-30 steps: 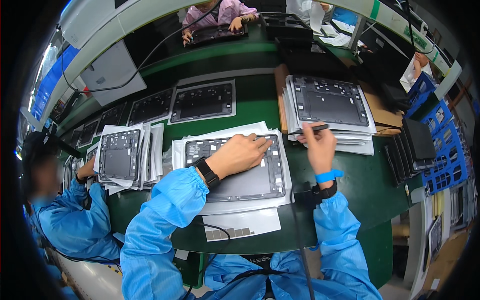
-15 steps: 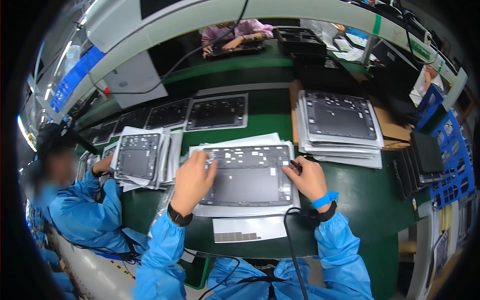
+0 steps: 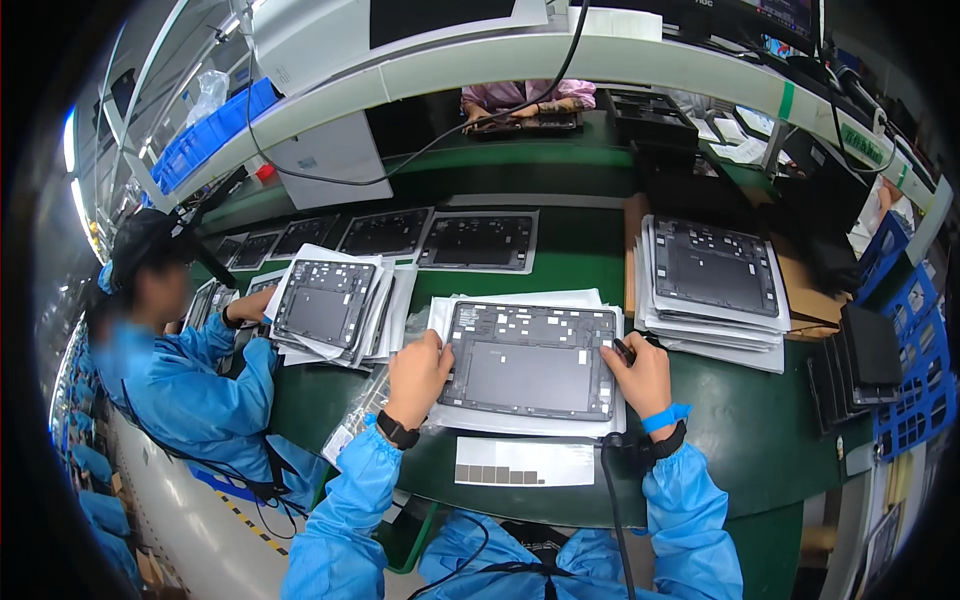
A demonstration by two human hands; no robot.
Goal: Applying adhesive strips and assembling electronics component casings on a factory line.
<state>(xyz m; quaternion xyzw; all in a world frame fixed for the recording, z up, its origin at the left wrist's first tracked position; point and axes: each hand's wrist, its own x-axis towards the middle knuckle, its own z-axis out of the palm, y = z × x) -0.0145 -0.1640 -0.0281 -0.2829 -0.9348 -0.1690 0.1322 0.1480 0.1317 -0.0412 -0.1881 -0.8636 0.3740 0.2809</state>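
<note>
A dark grey tablet housing (image 3: 532, 378) with small white patches lies in front of me on a stack of white sheets (image 3: 478, 419). My left hand (image 3: 416, 380) is closed at its left edge, thumb against the rim. At the right edge, my right hand (image 3: 645, 380) has its thumb on the rim, and a short black pen-like tool (image 3: 624, 351) sticks out from its fingers. Most of that tool is hidden by the hand. Just below the stack is a white card (image 3: 572, 461) bearing a row of grey-brown rectangles.
A pile of housings (image 3: 712, 266) between white sheets stands at right, beside dark trays and a blue crate (image 3: 918, 395). Another pile (image 3: 325, 305) lies at left, near a co-worker in blue (image 3: 195, 385). Several housings line the back. A black cable (image 3: 614, 500) crosses the front edge.
My left hand has come down from the housing's upper left surface to its left edge. My right hand stays at the right edge. The whole view has shifted.
</note>
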